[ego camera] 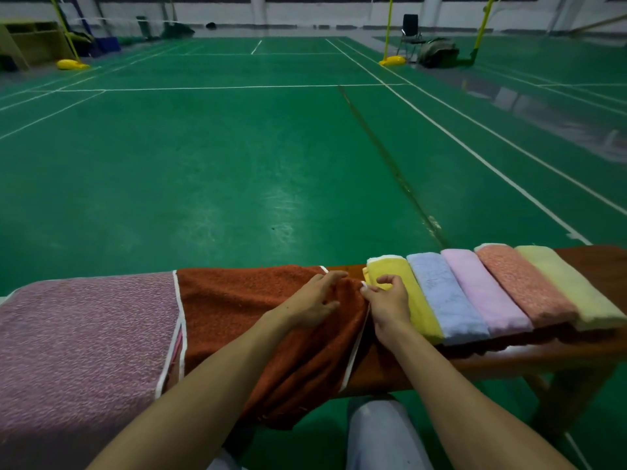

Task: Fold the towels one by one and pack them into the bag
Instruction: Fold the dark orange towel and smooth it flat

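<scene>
Rust terry towel (244, 310), white-trimmed, drapes rumpled over the bench (509, 359).

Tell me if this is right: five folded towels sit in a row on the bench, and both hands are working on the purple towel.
Not quite. In the head view the left hand and right hand are on the rust-orange towel, the right pinching its white-trimmed edge; the purple towel lies spread further left. Five folded towels do sit in a row on the bench.
</scene>
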`<state>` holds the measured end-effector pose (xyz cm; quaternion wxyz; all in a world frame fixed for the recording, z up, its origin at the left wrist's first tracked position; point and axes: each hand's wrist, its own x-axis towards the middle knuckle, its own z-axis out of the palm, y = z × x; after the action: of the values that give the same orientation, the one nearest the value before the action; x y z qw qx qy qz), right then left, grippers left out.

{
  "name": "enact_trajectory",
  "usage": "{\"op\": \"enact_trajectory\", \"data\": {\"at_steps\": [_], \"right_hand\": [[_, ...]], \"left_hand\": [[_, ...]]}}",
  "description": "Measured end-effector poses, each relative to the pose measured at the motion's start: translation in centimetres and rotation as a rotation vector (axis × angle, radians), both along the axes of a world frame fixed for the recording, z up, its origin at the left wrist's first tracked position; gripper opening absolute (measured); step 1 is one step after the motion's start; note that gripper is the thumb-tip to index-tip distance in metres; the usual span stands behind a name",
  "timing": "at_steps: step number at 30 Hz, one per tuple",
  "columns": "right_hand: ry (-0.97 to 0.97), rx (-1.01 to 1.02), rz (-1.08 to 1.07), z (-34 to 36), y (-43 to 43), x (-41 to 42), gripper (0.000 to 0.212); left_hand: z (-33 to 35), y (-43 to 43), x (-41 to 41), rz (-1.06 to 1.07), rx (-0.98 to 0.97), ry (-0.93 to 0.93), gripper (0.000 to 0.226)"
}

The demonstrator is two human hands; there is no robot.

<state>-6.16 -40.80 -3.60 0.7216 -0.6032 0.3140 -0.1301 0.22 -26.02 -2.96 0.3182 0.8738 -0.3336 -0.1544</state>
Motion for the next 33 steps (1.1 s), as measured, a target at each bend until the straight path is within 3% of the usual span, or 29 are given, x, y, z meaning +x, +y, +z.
{"op": "enact_trajectory", "data": {"at_steps": [4, 13, 19, 25, 30, 33], "right_hand": [[-0.030, -0.018, 0.264, 0.1, 0.8, -0.7, 0.027], [-0.025, -0.158, 0.552, -0.4, 4.3, -0.9, 0.036], [0.014, -0.288, 0.783, 0.0, 5.9, -0.9, 0.035], [0.067, -0.399, 0.912, 1.1, 7.3, -0.6, 0.029], [0.107, -0.282, 0.975, 1.9, 8.5, -0.2, 0.026], [0.130, -0.200, 0.967, 1.7, 8.8, -0.3, 0.025]], "left_hand": [[0.4, -0.7, -0.1, -0.041, -0.014, 0.005, 0.060], [1.7, 5.2, 0.0, -0.013, 0.117, -0.023, 0.018], [1.7, 9.2, -0.7, -0.004, 0.193, -0.113, 0.026], [2.0, 12.7, -1.3, 0.055, 0.128, -0.085, 0.018], [2.7, 15.5, -1.1, 0.126, 0.112, -0.097, 0.027], [2.8, 17.8, -0.8, 0.173, 0.109, -0.094, 0.020]]}}
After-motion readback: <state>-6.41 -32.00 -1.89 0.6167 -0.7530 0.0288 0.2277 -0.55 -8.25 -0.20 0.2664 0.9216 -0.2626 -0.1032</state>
